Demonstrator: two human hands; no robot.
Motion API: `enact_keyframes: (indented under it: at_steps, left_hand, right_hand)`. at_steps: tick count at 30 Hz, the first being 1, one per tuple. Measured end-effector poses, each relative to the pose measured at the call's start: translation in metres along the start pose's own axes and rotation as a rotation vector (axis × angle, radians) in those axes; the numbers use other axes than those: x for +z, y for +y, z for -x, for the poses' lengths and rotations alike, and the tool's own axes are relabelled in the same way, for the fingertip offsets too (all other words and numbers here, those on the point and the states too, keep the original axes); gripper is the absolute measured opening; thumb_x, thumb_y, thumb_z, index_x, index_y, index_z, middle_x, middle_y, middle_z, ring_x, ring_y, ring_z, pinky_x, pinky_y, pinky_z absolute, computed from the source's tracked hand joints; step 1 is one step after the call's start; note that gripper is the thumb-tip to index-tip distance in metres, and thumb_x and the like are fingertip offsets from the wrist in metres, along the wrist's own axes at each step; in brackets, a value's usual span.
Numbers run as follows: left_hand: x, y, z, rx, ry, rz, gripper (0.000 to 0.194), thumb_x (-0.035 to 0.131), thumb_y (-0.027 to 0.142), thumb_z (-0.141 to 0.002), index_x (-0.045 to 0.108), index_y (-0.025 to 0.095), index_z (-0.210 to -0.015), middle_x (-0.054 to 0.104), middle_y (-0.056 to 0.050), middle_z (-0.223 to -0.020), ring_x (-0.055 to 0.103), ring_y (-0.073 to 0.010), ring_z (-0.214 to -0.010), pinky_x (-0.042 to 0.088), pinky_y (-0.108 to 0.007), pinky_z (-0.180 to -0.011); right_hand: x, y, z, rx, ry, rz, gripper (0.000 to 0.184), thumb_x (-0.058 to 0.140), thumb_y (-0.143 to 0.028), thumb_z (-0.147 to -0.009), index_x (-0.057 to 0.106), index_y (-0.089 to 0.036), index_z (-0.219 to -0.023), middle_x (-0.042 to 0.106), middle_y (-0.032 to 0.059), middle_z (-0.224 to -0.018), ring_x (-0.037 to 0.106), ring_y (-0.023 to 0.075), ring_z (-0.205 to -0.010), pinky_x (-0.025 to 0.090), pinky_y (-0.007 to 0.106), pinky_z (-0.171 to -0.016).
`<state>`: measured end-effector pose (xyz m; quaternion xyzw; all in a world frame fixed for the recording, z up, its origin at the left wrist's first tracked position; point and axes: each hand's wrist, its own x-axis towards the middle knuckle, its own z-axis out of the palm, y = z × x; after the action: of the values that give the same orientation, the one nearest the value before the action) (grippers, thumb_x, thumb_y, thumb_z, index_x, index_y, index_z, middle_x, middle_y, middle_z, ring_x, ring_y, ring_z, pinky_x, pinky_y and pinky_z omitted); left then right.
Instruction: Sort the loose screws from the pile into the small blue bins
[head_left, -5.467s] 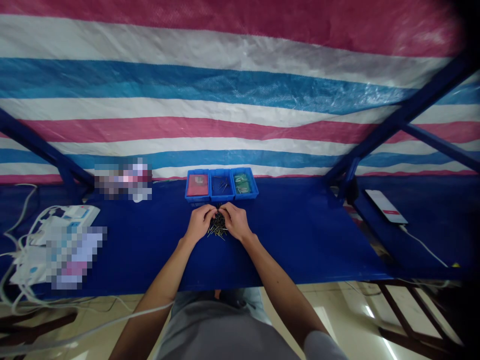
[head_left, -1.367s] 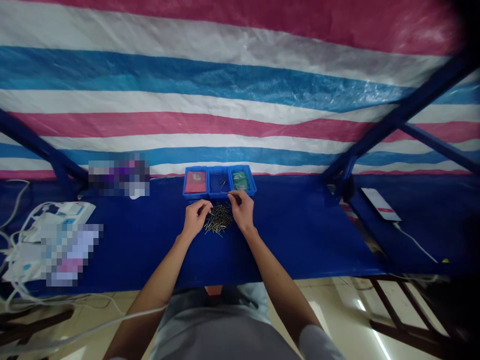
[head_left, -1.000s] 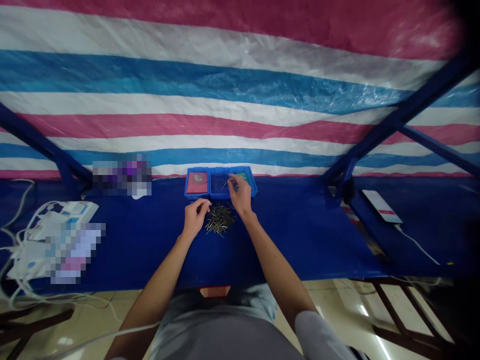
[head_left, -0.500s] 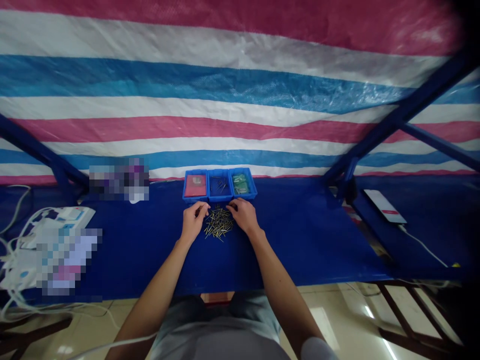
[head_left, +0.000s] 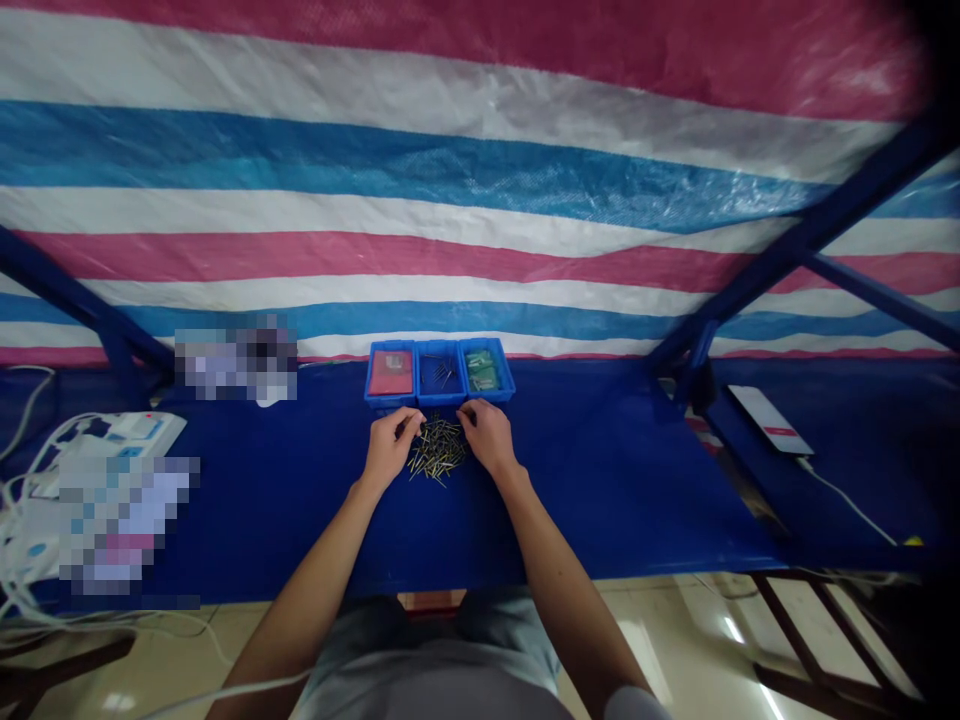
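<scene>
A heap of small dark screws [head_left: 437, 453] lies on the blue table [head_left: 600, 470] just in front of three small blue bins. My left hand [head_left: 390, 448] rests at the heap's left edge with its fingers curled together at the screws. My right hand [head_left: 487, 436] sits at the right edge, fingers bent down onto the heap. What either hand pinches is too small to make out. The left bin [head_left: 391, 372] holds a red item, the middle bin [head_left: 440, 373] a few screws, the right bin [head_left: 486, 369] green parts.
A phone [head_left: 769, 419] with a cable lies on the right table section beside a blue frame post [head_left: 694, 360]. White power strips and cables [head_left: 52, 470] crowd the left end. A striped tarp [head_left: 480, 180] hangs behind the table.
My right hand reached over the middle bin with a screw, then came back to the heap. My left hand stayed at the heap's left edge. The heap has spread a little.
</scene>
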<state>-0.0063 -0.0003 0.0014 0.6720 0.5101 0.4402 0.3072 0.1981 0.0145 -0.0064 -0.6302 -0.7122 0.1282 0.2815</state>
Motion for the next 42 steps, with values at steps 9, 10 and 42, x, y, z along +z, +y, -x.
enact_keyframes:
  at_steps: [9,10,42]
  left_hand:
    - [0.001,-0.002,0.001,0.008,0.006,-0.003,0.032,0.051,0.042,-0.095,0.071,0.018,-0.089,0.065,0.0,-0.067,0.055,-0.0126,-0.057,0.041,-0.022,-0.059]
    - [0.001,-0.002,0.001,0.009,0.007,0.0,0.032,0.051,0.043,-0.095,0.07,0.018,-0.089,0.065,0.0,-0.067,0.055,-0.0126,-0.056,0.041,-0.022,-0.059]
    - [-0.002,0.006,0.002,0.076,-0.056,0.038,0.027,0.058,0.041,-0.093,0.071,0.018,-0.096,0.073,-0.005,-0.088,0.064,-0.0161,-0.073,0.046,-0.024,-0.064]
  right_hand:
    - [0.003,0.0,0.001,0.055,0.013,0.033,0.004,0.061,-0.021,-0.09,0.064,-0.022,-0.09,0.068,0.0027,-0.089,0.06,0.0166,-0.075,0.035,0.026,-0.065]
    - [0.002,0.0,0.001,0.06,0.019,0.037,0.003,0.061,-0.021,-0.09,0.064,-0.022,-0.09,0.068,0.003,-0.089,0.06,0.0168,-0.074,0.035,0.026,-0.064]
    - [-0.004,-0.029,0.012,-0.053,-0.114,-0.949,0.024,0.067,-0.042,-0.086,0.066,-0.018,-0.084,0.067,0.0006,-0.073,0.059,0.012,-0.059,0.051,0.026,-0.065]
